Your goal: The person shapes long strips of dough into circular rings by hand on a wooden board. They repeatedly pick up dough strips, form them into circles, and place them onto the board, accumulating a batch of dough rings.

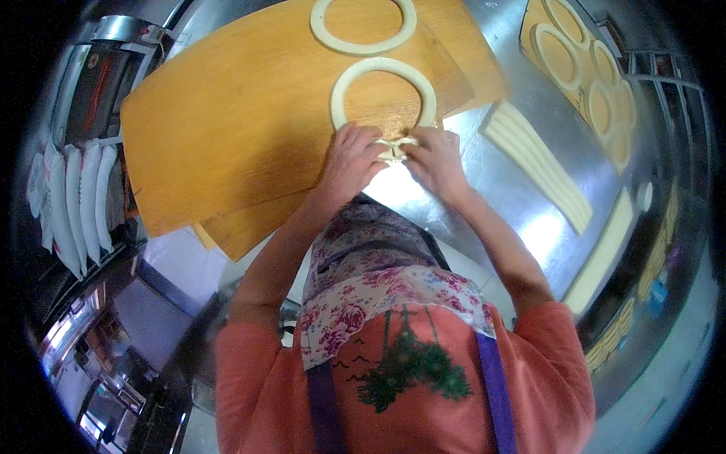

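Observation:
My left hand (351,160) and my right hand (437,160) are closed on the near part of a pale dough ring (383,66), their fingertips pinching two ends that meet at the front edge of a wooden board (219,129). The dough between my fingers looks flattened and creased; its exact join is partly hidden. The rest of the ring lies round and flat on the board. A second dough ring (363,48) lies just beyond it.
Right of the board, a steel table (484,189) holds long dough strips (537,168) and a single dough length (601,253). Another board with several rings (560,59) is at top right. Stacked white sacks (72,200) stand at left.

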Tool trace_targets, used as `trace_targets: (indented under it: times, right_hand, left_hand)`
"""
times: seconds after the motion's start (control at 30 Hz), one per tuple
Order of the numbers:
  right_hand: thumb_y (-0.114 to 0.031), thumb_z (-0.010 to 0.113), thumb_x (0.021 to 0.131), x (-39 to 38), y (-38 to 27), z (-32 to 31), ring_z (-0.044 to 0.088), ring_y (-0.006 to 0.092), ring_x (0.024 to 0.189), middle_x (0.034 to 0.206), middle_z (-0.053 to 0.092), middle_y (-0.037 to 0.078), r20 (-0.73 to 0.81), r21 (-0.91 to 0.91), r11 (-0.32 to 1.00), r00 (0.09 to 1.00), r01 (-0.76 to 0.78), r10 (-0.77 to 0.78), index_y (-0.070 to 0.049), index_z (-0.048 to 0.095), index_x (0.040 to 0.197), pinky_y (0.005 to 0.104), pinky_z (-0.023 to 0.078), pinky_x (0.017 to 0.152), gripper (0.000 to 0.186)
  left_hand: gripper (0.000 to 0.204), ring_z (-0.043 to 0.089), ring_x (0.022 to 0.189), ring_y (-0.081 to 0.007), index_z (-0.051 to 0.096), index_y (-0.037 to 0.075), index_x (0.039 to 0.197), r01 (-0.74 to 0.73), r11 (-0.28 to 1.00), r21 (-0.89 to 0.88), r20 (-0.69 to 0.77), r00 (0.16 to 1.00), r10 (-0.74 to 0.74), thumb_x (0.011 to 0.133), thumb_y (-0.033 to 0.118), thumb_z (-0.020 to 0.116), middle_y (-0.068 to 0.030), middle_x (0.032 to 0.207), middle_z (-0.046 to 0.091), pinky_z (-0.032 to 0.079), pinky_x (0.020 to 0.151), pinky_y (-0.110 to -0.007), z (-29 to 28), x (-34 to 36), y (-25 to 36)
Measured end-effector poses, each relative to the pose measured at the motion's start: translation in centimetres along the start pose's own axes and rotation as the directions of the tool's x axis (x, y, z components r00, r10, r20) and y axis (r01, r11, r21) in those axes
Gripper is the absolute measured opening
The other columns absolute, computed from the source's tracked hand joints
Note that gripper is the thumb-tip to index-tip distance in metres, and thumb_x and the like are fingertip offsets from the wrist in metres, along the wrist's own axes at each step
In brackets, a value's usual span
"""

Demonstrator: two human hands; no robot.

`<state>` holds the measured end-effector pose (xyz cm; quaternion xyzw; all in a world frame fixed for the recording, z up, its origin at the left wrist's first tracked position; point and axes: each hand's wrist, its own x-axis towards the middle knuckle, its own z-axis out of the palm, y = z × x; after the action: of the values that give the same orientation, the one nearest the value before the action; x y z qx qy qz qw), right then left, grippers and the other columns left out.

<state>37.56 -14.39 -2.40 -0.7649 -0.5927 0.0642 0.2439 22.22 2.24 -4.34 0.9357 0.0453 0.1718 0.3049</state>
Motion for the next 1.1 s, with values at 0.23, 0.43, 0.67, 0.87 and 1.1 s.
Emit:
trace_targets:
  times: [0.23,0.43,0.67,0.87,1.1]
  right_hand:
    - [-0.021,0.073,0.077,0.7,2.0,2.0,0.051,0.0254,0.117,0.123,0.06,0.005,-0.017,0.013,0.999,0.999,-0.045,0.045,-0.012,0.072,0.103,0.0461,0.027,0.104,0.028]
    - [-0.021,0.072,0.076,0.7,1.5,2.7,0.048,0.026,0.124,0.123,0.061,0.004,-0.035,0.19,0.947,0.962,-0.258,0.269,-0.009,0.075,0.101,0.044,0.025,0.107,0.028]
    - [-0.017,0.073,0.075,0.7,0.6,2.6,0.047,0.0267,0.128,0.123,0.062,0.004,-0.043,0.137,0.972,0.979,-0.19,0.197,-0.007,0.077,0.091,0.0437,0.026,0.107,0.019]
    - [-0.011,0.076,0.071,0.5,0.2,2.9,0.048,0.0268,0.128,0.122,0.062,0.005,-0.073,0.15,0.975,0.982,-0.162,0.175,-0.007,0.076,0.09,0.0445,0.027,0.107,0.019]
    - [-0.011,0.077,0.067,0.5,0.4,2.9,0.047,0.0268,0.128,0.126,0.061,0.005,-0.049,0.082,0.99,0.992,-0.114,0.118,-0.007,0.075,0.09,0.0456,0.029,0.104,0.023]
  left_hand:
    - [0.039,0.054,0.115,-0.0297,0.068,0.006,0.11,-0.001,0.999,0.037,-0.035,0.999,0.002,0.076,0.021,0.076,-0.0103,0.116,0.061,0.03,0.111,-0.05,1.3,1.3,-1.3]
    - [0.026,0.054,0.115,-0.0282,0.072,0.008,0.102,0.079,0.996,-0.047,-0.06,0.995,-0.082,0.078,0.017,0.075,-0.0078,0.115,0.062,0.029,0.112,-0.05,1.4,0.9,-1.1]
    - [0.019,0.054,0.115,-0.0266,0.074,0.008,0.095,0.101,0.992,-0.077,-0.052,0.993,-0.105,0.078,0.015,0.074,-0.009,0.115,0.062,0.029,0.112,-0.05,1.6,1.1,-0.5]
    - [0.018,0.055,0.116,-0.025,0.074,0.008,0.095,0.084,0.992,-0.09,-0.079,0.993,-0.091,0.078,0.014,0.073,-0.009,0.117,0.062,0.027,0.114,-0.05,2.6,1.0,-0.7]
    - [0.016,0.056,0.114,-0.0238,0.074,0.006,0.092,0.089,0.995,-0.033,-0.08,0.993,-0.092,0.078,0.014,0.073,-0.0081,0.116,0.063,0.028,0.113,-0.051,2.8,1.2,-0.3]
